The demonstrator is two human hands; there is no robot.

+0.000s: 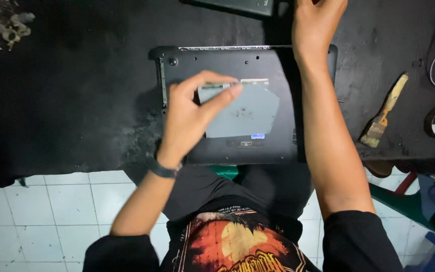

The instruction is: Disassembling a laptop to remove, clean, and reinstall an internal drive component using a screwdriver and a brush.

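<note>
Drive: flat grey optical drive unit (pixel 245 113), metal casing, one corner cut at a slant; held just above the upturned laptop, over its middle.
Left hand: left hand (pixel 190 118) grips the drive's near-left corner, thumb on top, fingers (pixel 212 78) curled round the far edge; closed firmly on it. Dark band on the wrist.
Laptop: black laptop (pixel 192 63) lying bottom-up on the bench, screw holes visible along the base, left edge showing an open slot.
Right hand: right hand (pixel 315 22) reaches past the laptop's far edge, towards a dark flat object (pixel 237 6); fingertips run out of view, cannot tell whether open or closed.
Bench: black worktop (pixel 76 100), dusty near the laptop.
Surroundings: paintbrush (pixel 384 113) well to the right; small metal parts (pixel 3 25) at far left corner.
</note>
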